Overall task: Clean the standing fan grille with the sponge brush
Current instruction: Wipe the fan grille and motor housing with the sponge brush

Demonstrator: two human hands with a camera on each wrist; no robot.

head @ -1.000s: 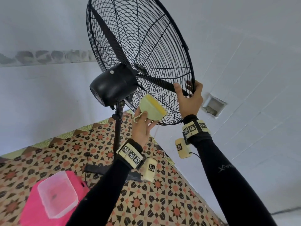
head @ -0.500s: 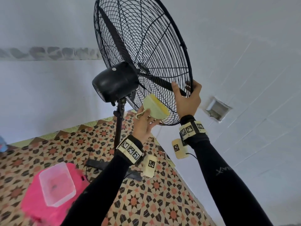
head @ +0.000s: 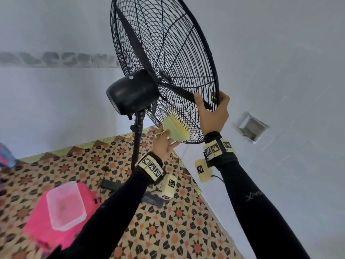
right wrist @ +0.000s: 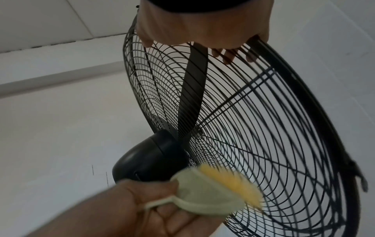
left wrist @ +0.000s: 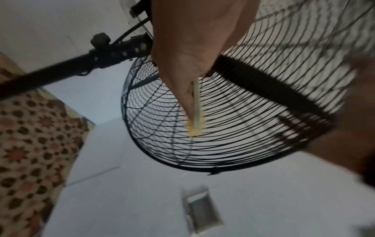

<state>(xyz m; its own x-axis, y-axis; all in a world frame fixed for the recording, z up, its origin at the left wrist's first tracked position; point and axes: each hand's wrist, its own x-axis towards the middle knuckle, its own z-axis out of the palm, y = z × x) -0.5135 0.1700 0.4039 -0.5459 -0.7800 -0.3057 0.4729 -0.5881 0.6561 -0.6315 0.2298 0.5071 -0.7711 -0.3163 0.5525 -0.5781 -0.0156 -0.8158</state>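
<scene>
A black standing fan with a round wire grille fills the upper middle of the head view, its motor housing facing me. My left hand holds the pale green sponge brush, and the brush's yellow edge lies against the rear grille's lower part. The right wrist view shows the brush blurred, with my left hand curled round its loop handle. My right hand grips the grille's lower right rim, thumb on the back wires and fingers over the front. In the left wrist view the brush is seen edge on against the grille.
The fan pole and base stand on a patterned tile floor. A clear plastic tub sits on a pink box at lower left. White walls close in behind and to the right, with a recessed wall box.
The brush has slid down and right along the lower rear grille. My right hand keeps its grip on the rim. The head view has shifted, so the fan sits further right.
</scene>
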